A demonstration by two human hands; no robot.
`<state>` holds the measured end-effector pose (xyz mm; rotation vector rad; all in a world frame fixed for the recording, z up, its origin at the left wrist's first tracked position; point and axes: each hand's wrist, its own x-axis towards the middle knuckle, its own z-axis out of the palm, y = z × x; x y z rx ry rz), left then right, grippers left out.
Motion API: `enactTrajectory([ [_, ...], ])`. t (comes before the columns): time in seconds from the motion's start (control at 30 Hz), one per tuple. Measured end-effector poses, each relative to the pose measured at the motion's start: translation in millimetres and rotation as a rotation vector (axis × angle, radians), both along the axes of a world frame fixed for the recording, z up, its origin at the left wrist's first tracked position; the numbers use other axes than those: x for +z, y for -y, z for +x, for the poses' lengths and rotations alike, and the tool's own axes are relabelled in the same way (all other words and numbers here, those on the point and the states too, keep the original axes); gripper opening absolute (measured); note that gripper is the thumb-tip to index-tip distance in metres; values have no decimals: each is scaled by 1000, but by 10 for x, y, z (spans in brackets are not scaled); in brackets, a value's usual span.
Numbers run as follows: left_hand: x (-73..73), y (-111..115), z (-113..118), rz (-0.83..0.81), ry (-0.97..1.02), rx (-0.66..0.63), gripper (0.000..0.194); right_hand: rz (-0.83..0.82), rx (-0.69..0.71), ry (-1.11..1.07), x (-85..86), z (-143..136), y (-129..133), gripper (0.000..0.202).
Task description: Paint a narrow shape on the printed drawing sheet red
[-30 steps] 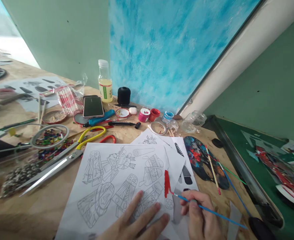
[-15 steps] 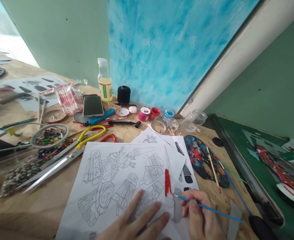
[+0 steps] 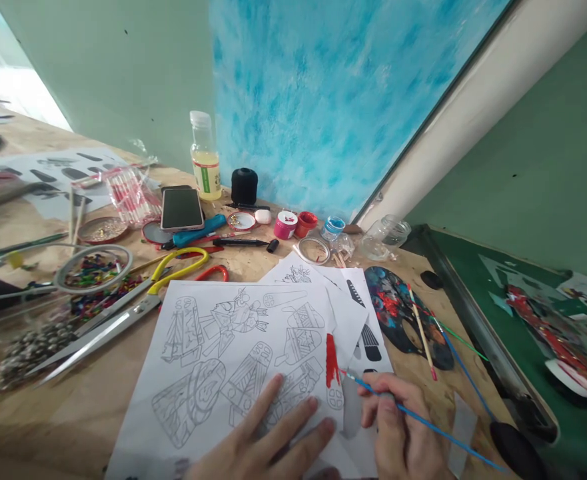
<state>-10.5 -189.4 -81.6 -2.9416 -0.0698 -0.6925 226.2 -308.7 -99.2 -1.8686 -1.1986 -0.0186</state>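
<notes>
My right hand (image 3: 398,420) pinches a thin blue paintbrush (image 3: 423,419), its red-wetted tip at the right edge of a painted red strip (image 3: 332,360). The strip lies near the right edge of a white sheet (image 3: 173,373) printed with several outline drawings. My left hand (image 3: 278,437) rests on that sheet with fingers spread. Further sheets (image 3: 348,313) with black shapes lie partly beneath it. To the right of them is a dark paint palette (image 3: 388,303) smeared with red and blue.
Yellow-handled scissors (image 3: 118,320), beads (image 3: 33,353) and a phone (image 3: 182,208) lie at left. Behind the sheets stand a bottle (image 3: 206,163), black thread (image 3: 244,186), a red paint pot (image 3: 306,225), a blue pot (image 3: 333,228) and a glass jar (image 3: 386,237).
The brush has tilted a little, its tip still by the red strip's right edge. My left hand stays on the sheet. The whole view has shifted slightly.
</notes>
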Motion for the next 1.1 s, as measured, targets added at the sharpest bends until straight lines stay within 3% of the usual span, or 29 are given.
enactTrajectory([
  [0.1,17,-2,1,-5,9,-9,37,-47,4,20,-6,4,-12,37],
  [0.27,54,-36,-16,28,-22,-17,38,27,24,82,-38,51,-8,32],
  [0.43,62,-55,-31,38,-61,-35,41,-22,-4,-19,-3,-35,-20,37],
  [0.57,35,-47,-22,73,-17,-32,40,73,-119,-287,151,-66,-117,43],
  [0.8,-8,-65,-43,139,-43,-63,43,352,-266,-909,454,187,-354,47],
  [1.1,17,-71,-24,87,-3,-79,39,479,-253,-1179,485,561,-371,49],
])
